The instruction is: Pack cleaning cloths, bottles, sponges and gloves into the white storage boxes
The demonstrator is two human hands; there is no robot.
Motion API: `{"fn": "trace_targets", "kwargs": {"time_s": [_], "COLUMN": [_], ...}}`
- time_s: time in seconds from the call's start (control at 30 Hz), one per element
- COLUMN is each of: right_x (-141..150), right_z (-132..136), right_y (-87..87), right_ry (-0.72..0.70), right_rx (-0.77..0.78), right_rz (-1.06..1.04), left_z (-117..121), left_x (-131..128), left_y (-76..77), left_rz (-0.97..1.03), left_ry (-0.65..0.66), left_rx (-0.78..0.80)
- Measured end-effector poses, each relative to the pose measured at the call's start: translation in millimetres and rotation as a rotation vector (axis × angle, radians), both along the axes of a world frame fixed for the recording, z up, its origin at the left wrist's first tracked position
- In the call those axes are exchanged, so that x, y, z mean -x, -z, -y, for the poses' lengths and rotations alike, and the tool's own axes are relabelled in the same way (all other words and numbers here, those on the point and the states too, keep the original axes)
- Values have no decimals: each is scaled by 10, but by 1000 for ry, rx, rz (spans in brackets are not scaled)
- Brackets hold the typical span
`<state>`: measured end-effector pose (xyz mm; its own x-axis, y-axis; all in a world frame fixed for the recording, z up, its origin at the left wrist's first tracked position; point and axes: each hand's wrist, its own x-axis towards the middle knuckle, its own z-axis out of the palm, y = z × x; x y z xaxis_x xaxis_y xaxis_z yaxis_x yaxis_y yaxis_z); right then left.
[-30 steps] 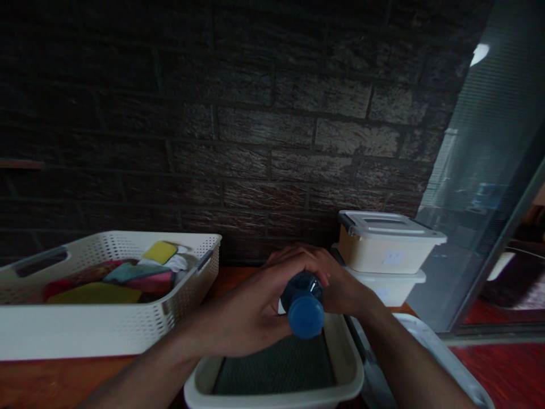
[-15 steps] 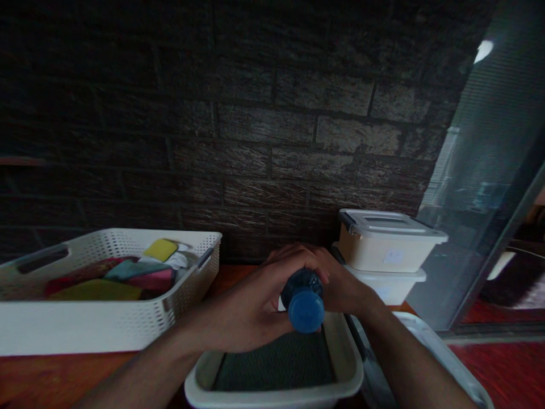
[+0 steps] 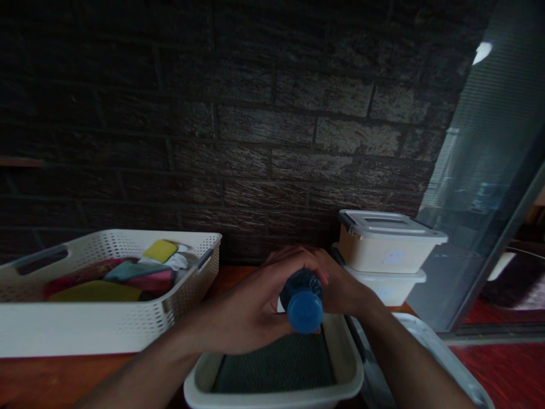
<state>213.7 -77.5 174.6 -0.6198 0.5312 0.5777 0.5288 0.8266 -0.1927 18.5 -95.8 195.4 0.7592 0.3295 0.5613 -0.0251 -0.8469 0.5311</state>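
A bottle with a blue cap [image 3: 305, 312] points its capped end toward me, in the middle of the head view. My left hand [image 3: 259, 307] is closed round it from the left, the thumb lying below near the cap. Behind and to the right, my right hand [image 3: 336, 278] is closed on the bottle too, its fingers mostly hidden. The rest of the bottle is out of sight behind the hands. Beneath the hands stands a white plastic box [image 3: 355, 380] with a dark green textured sheet or cloth [image 3: 276, 366] inside.
To the left, a white perforated basket [image 3: 85, 326] holds several coloured cloths and a yellow sponge-like piece [image 3: 160, 250]. Two lidded white boxes [image 3: 392, 253] are stacked at right. A loose lid [image 3: 438, 352] lies beside my right forearm. A dark brick wall [image 3: 255, 142] rises behind the wooden table [image 3: 63, 378].
Almost nothing differs. Both hands keep their hold on the bottle, which has shifted very slightly left.
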Motion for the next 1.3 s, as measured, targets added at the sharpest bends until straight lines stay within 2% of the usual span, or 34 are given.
{"fn": "trace_targets", "kwargs": {"time_s": [0.23,0.43,0.6,0.73,0.87,1.0,1.07,1.17,1.3], "right_x": [15,-31,-53,-62,-54,4,28,36,19], "right_z": [46,-41,-58,-58,-52,5,42,79,100], "right_y": [-40,-9,25,25,-12,-80,-106,-112,-92], "right_ry": [24,-20,28,13,13,-13,-41,-51,-77], "right_rx": [13,19,105,177,290,370,400,470,520], "right_rz": [4,14,46,36,-25,-61,-90,-117,-148], "left_z": [-6,2,37,50,3,-97,-145,-185,-171], "left_x": [-15,-17,10,29,30,22,19,20,22], "left_y": [38,38,6,-39,-4,53,60,50,30], "left_rz": [27,6,-6,41,199,439,547,652,677], "left_ry": [0,-28,-115,-89,-103,-174,-131,5,79], "left_rx": [14,18,34,60,191,427,552,687,751]}}
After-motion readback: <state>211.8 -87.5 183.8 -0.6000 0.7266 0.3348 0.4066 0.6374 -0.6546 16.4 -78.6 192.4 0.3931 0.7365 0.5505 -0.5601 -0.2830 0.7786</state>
